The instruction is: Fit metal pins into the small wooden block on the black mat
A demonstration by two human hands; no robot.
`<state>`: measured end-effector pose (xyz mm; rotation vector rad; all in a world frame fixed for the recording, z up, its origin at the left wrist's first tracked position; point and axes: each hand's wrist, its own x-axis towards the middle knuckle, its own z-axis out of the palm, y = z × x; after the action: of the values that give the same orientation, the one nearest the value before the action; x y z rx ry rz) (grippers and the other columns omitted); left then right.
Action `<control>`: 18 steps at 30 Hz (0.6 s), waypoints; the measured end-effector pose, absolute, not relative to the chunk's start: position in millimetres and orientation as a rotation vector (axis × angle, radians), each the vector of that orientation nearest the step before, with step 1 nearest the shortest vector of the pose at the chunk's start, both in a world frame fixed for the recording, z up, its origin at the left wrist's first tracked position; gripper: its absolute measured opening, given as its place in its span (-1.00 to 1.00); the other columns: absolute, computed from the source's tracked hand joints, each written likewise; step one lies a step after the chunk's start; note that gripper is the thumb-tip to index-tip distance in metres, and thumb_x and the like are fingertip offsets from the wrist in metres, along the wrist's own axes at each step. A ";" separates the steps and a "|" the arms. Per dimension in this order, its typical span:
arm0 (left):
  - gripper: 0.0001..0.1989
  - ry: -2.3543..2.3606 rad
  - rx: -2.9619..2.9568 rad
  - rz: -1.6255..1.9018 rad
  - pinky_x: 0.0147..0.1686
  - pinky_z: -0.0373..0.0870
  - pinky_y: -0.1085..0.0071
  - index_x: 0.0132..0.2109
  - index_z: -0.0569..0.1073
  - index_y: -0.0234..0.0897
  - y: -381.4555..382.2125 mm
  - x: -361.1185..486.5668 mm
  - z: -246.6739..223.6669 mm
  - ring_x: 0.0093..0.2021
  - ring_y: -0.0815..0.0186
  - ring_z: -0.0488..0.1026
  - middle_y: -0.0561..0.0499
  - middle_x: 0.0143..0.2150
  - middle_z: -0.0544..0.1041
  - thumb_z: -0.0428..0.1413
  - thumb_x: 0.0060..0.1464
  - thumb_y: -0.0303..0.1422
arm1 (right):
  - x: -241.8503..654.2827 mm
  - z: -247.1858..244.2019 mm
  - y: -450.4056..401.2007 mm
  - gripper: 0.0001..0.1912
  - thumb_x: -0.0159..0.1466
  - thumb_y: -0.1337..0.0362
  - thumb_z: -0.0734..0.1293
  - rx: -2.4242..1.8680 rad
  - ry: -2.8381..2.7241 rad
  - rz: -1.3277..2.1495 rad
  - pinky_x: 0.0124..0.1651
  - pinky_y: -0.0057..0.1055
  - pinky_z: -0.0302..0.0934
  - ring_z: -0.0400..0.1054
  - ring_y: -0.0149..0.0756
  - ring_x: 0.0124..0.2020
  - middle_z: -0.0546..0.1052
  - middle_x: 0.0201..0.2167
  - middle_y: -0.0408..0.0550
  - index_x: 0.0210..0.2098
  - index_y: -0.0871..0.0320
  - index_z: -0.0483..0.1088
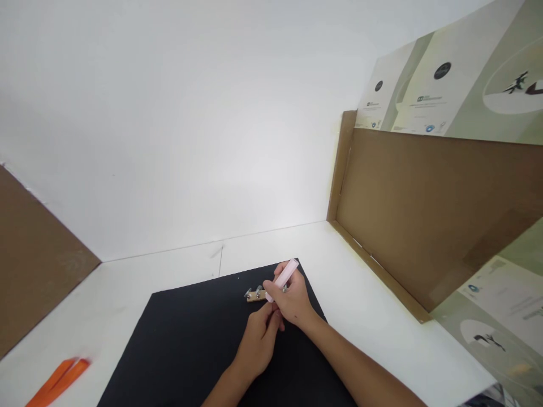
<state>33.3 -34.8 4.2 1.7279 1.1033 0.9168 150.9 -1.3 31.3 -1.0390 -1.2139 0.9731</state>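
A pale pink, flat-sided, stick-shaped thing (287, 272) slants up to the right in my right hand (294, 299), whose thumb and fingers are wrapped round it. I cannot make out its exact kind. Just below, my left hand (258, 339) is closed with thumb and fingertips pinched together near its lower end; what they hold is hidden. A small light wooden strip (251, 298) with several metal screws (258, 291) standing in it lies beyond my left hand. My right hand covers part of the strip, and another metal piece shows at its far side.
A black mat (190, 333) lies under both hands on the white table (352, 271). Orange-handled tongs or a folded orange strip (61, 381) lies at the near left. Cardboard panels stand at left (38, 260) and right (424, 198), with a white wall (190, 124) behind.
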 end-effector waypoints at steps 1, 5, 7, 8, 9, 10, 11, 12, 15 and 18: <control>-0.62 1.101 1.734 0.915 -0.43 0.15 0.43 -0.40 0.39 -0.28 -34.8 33.3 4.7 -0.48 0.32 0.29 0.02 -0.49 0.42 -0.10 0.28 -0.16 | 150.6 31.2 -1.2 -0.74 0.13 0.26 0.39 -1.038 -1.217 0.967 -0.49 -0.46 0.21 0.25 -0.44 -0.60 0.32 -0.58 -0.32 -0.28 0.09 0.21; -0.64 1.103 1.764 0.903 -0.41 0.16 0.42 -0.40 0.39 -0.28 -35.3 32.9 5.8 -0.46 0.30 0.32 0.01 -0.47 0.44 -0.10 0.27 -0.19 | 149.6 30.2 -1.6 -0.75 0.13 0.26 0.39 -1.040 -1.224 0.972 -0.48 -0.45 0.22 0.26 -0.42 -0.60 0.33 -0.58 -0.32 -0.28 0.09 0.22; -0.65 1.108 1.776 0.893 -0.40 0.17 0.41 -0.40 0.39 -0.28 -35.7 32.6 5.7 -0.45 0.29 0.34 0.00 -0.46 0.45 -0.09 0.27 -0.20 | 149.3 29.3 -2.0 -0.75 0.13 0.27 0.38 -1.044 -1.227 0.985 -0.48 -0.45 0.22 0.27 -0.42 -0.60 0.33 -0.59 -0.31 -0.28 0.09 0.22; -0.66 1.108 1.783 0.888 -0.40 0.17 0.41 -0.40 0.39 -0.28 -36.0 32.4 5.5 -0.45 0.28 0.34 -0.01 -0.46 0.46 -0.09 0.27 -0.21 | 149.2 28.9 -2.1 -0.75 0.13 0.27 0.38 -1.045 -1.229 0.990 -0.48 -0.44 0.22 0.28 -0.41 -0.60 0.33 -0.59 -0.31 -0.28 0.09 0.22; -0.66 1.106 1.790 0.884 -0.40 0.17 0.41 -0.40 0.40 -0.28 -36.3 32.2 5.4 -0.45 0.29 0.34 -0.01 -0.46 0.46 -0.09 0.27 -0.22 | 149.2 28.6 -2.2 -0.75 0.13 0.27 0.38 -1.048 -1.230 0.990 -0.47 -0.44 0.22 0.28 -0.41 -0.59 0.34 -0.58 -0.31 -0.28 0.09 0.22; -0.67 1.104 1.796 0.882 -0.41 0.17 0.41 -0.39 0.40 -0.28 -36.5 32.1 5.3 -0.45 0.29 0.34 0.00 -0.46 0.46 -0.09 0.27 -0.23 | 149.3 28.5 -2.2 -0.75 0.13 0.26 0.39 -1.050 -1.231 0.987 -0.47 -0.44 0.23 0.29 -0.41 -0.59 0.34 -0.58 -0.31 -0.28 0.09 0.22; -0.68 1.101 1.803 0.880 -0.41 0.17 0.41 -0.38 0.40 -0.28 -36.7 32.1 5.4 -0.46 0.29 0.34 0.00 -0.46 0.46 -0.09 0.27 -0.23 | 149.4 28.4 -2.2 -0.75 0.13 0.26 0.39 -1.052 -1.232 0.981 -0.46 -0.44 0.23 0.29 -0.40 -0.58 0.35 -0.58 -0.30 -0.28 0.09 0.22; -0.68 1.097 1.809 0.878 -0.41 0.16 0.42 -0.37 0.40 -0.28 -36.9 32.2 5.7 -0.46 0.29 0.34 0.00 -0.46 0.46 -0.09 0.27 -0.24 | 149.6 28.4 -2.1 -0.75 0.13 0.25 0.39 -1.054 -1.231 0.974 -0.46 -0.44 0.23 0.30 -0.40 -0.58 0.35 -0.57 -0.30 -0.28 0.09 0.22; -0.69 1.087 1.818 0.873 -0.41 0.16 0.42 -0.36 0.40 -0.27 -37.2 32.8 7.0 -0.45 0.29 0.35 0.00 -0.45 0.46 -0.10 0.27 -0.25 | 149.8 28.9 -2.1 -0.75 0.13 0.25 0.39 -1.052 -1.234 0.964 -0.47 -0.44 0.22 0.30 -0.40 -0.57 0.36 -0.57 -0.29 -0.28 0.09 0.23; -0.68 1.078 1.816 0.882 -0.40 0.18 0.42 -0.37 0.40 -0.27 -37.1 33.4 7.4 -0.44 0.27 0.36 -0.01 -0.45 0.46 -0.09 0.27 -0.24 | 149.3 29.4 -2.3 -0.76 0.12 0.26 0.39 -1.050 -1.232 0.959 -0.48 -0.45 0.22 0.29 -0.41 -0.59 0.35 -0.58 -0.30 -0.29 0.09 0.23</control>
<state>33.4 -37.1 7.4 1.8155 1.0775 0.8817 149.3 -2.3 29.4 -1.0498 -1.2318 0.9588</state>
